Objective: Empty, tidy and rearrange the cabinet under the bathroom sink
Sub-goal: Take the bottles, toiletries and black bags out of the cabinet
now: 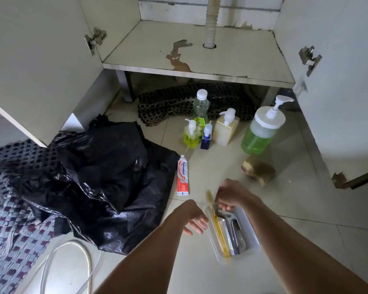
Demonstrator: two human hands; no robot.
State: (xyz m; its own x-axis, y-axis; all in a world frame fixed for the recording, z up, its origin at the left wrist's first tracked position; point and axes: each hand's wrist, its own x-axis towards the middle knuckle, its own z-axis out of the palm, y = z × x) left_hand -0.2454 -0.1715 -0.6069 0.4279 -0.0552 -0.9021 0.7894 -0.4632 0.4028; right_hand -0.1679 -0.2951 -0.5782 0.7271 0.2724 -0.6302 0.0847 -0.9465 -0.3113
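Open cabinet (pixel 200 52) above tiled floor (pixel 306 209); bottles (pixel 225 129), black bag (pixel 106 183) before it; right hand (pixel 232 195) pinches toothbrush (pixel 216 221) over tray (pixel 251 230), left hand (pixel 192 216) fingers apart.

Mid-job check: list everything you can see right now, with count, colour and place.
cabinet shelf: 1, off-white, stained, nothing on it
drain hose: 1, white, through shelf
pump bottles: 4, green, cream, yellow, blue; floor before cabinet
plastic bottle: 1, clear, white cap, behind pumps
toothpaste tube: 1, white-red, lying on floor
sponge: 1, brownish, floor right
bin bag: 1, black, floor left
tray: 1, clear, floor near hands
toothbrush: 1, yellow, in tray among other items
left hand: open, at tray edge
right hand: over tray's far end, fingers blurred
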